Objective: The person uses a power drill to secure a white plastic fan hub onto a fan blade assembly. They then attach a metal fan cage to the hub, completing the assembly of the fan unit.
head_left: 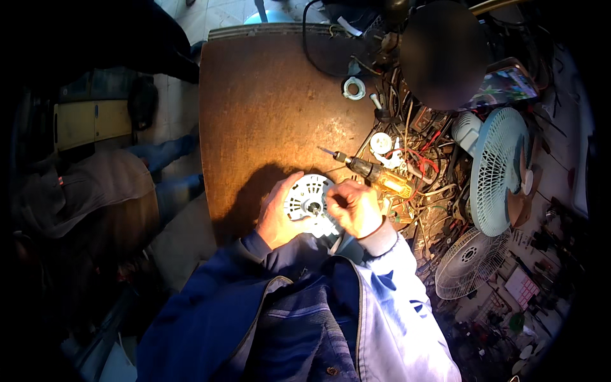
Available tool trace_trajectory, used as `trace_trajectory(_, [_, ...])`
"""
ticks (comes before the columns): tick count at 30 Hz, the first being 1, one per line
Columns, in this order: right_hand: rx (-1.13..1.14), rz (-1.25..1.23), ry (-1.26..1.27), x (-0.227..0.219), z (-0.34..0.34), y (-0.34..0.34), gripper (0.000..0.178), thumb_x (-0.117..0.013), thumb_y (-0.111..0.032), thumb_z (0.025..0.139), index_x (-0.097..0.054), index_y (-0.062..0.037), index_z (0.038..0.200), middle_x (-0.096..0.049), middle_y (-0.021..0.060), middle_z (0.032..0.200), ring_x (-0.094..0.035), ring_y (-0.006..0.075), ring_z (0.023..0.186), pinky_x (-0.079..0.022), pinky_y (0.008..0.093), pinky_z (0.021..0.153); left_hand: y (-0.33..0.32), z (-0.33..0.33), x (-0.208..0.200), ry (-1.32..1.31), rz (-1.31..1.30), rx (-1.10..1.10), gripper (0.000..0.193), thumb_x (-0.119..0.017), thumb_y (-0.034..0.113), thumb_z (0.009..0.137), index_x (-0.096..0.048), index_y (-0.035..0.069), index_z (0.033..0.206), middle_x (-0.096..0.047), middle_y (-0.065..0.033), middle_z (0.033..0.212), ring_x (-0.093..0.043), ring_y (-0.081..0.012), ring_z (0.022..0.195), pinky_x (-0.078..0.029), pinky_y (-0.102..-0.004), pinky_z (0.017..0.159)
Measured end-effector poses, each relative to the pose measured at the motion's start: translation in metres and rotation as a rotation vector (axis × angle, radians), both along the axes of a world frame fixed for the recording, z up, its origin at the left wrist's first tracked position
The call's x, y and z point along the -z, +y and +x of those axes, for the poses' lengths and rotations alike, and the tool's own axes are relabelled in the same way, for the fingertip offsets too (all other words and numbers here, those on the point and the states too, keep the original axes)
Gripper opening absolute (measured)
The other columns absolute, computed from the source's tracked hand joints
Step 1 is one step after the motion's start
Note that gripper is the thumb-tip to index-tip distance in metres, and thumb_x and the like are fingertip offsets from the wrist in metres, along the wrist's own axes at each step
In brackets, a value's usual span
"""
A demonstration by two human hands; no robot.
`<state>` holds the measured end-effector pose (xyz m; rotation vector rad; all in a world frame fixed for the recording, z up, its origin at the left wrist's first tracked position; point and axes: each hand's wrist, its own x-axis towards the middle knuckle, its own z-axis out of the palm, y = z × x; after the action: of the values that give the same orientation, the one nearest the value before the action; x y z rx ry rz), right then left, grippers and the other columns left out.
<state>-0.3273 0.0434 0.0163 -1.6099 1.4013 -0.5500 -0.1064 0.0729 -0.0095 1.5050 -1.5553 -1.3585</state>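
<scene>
At bench [273, 95], L grip [274, 215] holds wht disc [305, 202], R grip [359, 209] adj.

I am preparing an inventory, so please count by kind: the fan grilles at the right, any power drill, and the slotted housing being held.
Fan grilles: 2
Power drill: 1
Held slotted housing: 1
Total: 4

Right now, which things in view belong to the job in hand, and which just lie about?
Job in hand:
white slotted housing, in the left hand; right hand at its edge

Apparently lying about:
yellow drill
white ring
blue fan grille
white wire guard
</scene>
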Motion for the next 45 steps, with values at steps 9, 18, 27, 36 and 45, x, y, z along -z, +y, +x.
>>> trace_trajectory(9, [-0.144,-0.023,0.178,-0.02,0.007,-0.012,0.012,-0.078,-0.009,0.087,-0.075,-0.0001,0.095,-0.074,0.0199,0.086,-0.074,0.0394,0.08,-0.06,0.0442,0.074,0.0,-0.001,-0.001,0.02,-0.008,0.004,0.09,-0.091,0.011,0.068,-0.051,0.003,0.148,-0.065,-0.0203,0.135,-0.066,-0.0346,0.123,-0.054,-0.043,0.106])
trace_trajectory(18, [-0.091,-0.046,0.213,-0.015,0.009,0.001,0.013,-0.078,-0.008,0.088,-0.076,-0.0027,0.1,-0.072,0.0157,0.091,-0.074,0.0363,0.081,-0.06,0.0424,0.072,-0.001,0.0,-0.001,-0.014,-0.008,0.019,0.091,-0.092,0.014,0.067,-0.052,0.003,0.147,-0.065,-0.0206,0.135,-0.067,-0.0362,0.122,-0.055,-0.044,0.104])
trace_trajectory(27, [-0.021,-0.32,0.213,-0.013,-0.023,0.019,0.016,-0.073,-0.001,0.083,-0.074,-0.0015,0.098,-0.071,0.0131,0.098,-0.072,0.0313,0.078,-0.06,0.0396,0.069,0.003,0.002,0.002,-0.002,0.02,-0.007,0.094,-0.092,0.012,0.065,-0.052,0.005,0.149,-0.065,-0.0193,0.137,-0.066,-0.0325,0.125,-0.053,-0.0415,0.108])
trace_trajectory(36, [0.576,0.256,0.409,0.08,-0.126,0.109,0.054,-0.087,-0.046,0.085,-0.074,0.0035,0.103,-0.074,0.0184,0.08,-0.072,0.0287,0.07,-0.057,0.0393,0.066,0.004,0.001,0.003,0.021,0.004,-0.014,0.094,-0.092,0.012,0.065,-0.051,0.005,0.149,-0.063,-0.0194,0.14,-0.064,-0.0333,0.128,-0.052,-0.0413,0.109])
trace_trajectory(45, [1.028,0.398,-0.426,0.124,-0.125,0.101,0.033,-0.097,-0.007,0.077,-0.07,-0.0016,0.096,-0.073,0.0061,0.095,-0.067,0.0144,0.082,-0.056,0.0299,0.076,0.003,-0.001,-0.002,0.038,0.054,-0.035,0.091,-0.091,0.009,0.066,-0.053,0.006,0.148,-0.065,-0.0176,0.134,-0.066,-0.0303,0.122,-0.054,-0.0394,0.104])
